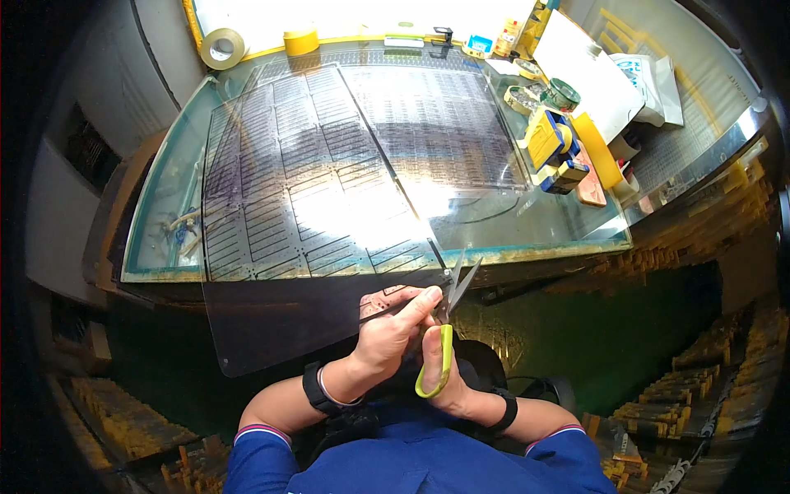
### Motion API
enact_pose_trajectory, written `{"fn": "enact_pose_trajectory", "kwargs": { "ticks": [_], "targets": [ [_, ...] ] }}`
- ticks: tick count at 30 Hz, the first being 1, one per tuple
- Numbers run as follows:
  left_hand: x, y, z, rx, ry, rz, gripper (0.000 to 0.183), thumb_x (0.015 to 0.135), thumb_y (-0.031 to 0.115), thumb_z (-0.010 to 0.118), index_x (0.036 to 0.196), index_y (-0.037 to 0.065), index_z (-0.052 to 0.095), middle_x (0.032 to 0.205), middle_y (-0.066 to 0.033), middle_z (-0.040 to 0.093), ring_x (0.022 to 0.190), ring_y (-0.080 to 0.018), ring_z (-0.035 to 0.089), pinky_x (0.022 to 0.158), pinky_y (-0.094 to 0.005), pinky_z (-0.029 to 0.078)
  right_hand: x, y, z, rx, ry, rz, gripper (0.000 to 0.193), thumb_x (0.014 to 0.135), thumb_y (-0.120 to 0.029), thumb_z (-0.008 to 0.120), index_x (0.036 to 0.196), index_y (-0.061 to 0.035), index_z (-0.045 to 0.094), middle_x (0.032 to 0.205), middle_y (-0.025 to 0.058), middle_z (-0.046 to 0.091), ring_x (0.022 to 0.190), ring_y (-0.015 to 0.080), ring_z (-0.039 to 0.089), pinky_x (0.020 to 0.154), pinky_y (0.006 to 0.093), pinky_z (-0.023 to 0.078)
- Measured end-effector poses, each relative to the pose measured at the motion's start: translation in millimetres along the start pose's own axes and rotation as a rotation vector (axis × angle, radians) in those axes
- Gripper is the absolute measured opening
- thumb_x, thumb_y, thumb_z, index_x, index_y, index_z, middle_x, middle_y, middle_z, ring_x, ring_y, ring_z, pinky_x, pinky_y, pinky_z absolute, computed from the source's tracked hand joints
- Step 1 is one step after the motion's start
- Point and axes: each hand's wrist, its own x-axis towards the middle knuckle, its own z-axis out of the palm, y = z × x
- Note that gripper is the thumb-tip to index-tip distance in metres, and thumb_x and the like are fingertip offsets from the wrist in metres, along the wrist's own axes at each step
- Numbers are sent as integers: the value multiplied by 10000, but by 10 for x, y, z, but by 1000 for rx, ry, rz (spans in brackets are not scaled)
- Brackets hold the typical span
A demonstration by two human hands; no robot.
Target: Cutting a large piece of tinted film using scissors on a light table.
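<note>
Blue print marks the white bag and, seemingly, a small tub, too small to read.

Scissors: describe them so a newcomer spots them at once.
Start at the big glass-topped table and come to its near edge. There, the right hand holds the scissors, blades parted. A bright yellow-green handle sets them apart from the dark film beside them.

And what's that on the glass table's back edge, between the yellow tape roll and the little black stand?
In the head view, a small, low white-and-green object lies between the yellow tape roll and the black stand.
</note>
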Motion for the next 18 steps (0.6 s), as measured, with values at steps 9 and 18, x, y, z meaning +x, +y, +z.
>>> {"fn": "enact_pose_trajectory", "kwargs": {
  "ticks": [9, 18],
  "targets": [
    [6, 50, -213, -47, -96, 25, 114, 775, 118, 644, 758, 7, 619, 663, -27, 587, 509, -79, 500, 477, -208, 408, -141, -49, -109, 480, -149, 265, 410, 900, -430, 379, 840, -27, 424, 715, 44, 420, 603, 118, 443, 537, 251, 417],
    [-33, 99, -441, 89, -89, 90, 105, 775, 119, 636, 781, 14, 641, 673, -29, 601, 582, -80, 517, 545, -198, 397, -116, -80, -344, 45, -177, 357, 337, 826, -342, 578, 807, -31, 448, 651, 49, 446, 556, 140, 474, 505, 264, 402]
  ]
}}
